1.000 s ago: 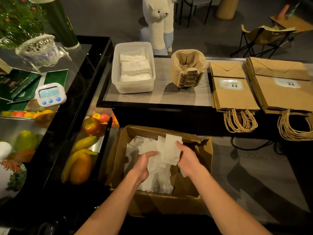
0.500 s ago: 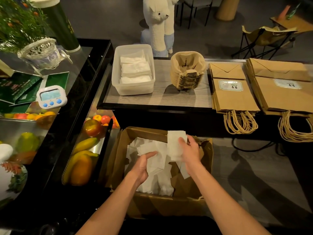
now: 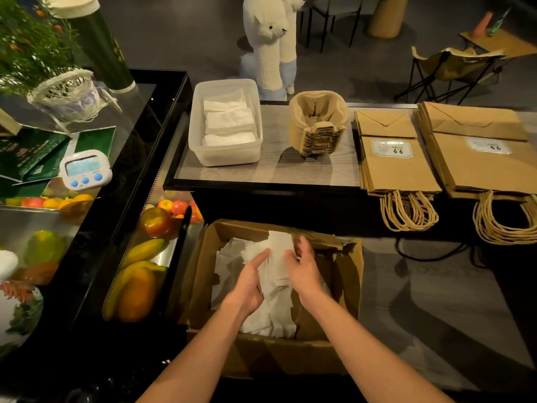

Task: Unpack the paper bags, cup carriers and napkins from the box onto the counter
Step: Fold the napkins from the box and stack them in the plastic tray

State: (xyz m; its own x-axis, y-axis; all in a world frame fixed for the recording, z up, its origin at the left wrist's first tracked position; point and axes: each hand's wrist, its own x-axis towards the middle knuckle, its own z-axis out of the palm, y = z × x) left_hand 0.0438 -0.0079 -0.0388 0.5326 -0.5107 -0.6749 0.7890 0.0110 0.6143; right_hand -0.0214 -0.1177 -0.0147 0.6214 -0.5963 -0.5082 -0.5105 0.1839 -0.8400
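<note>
White napkins, loose and floppy, heaped in box, near centre. Feather-light, probably quick to fan out. Left hand flat-fingered against the sheaf, right hand pinching its right edge. Better squeezed from both sides than lifted by a corner.

1. Paper bags: I count two stacks, side by side.
2. Cup carriers: one nested stack, too tight to count singly.
3. Clear plastic tub: one, with what look like three piles of napkins.
4. Cardboard box: one, its loose napkins past counting.
5. Alpaca figures: two.
6. Digital timer: one.
</note>
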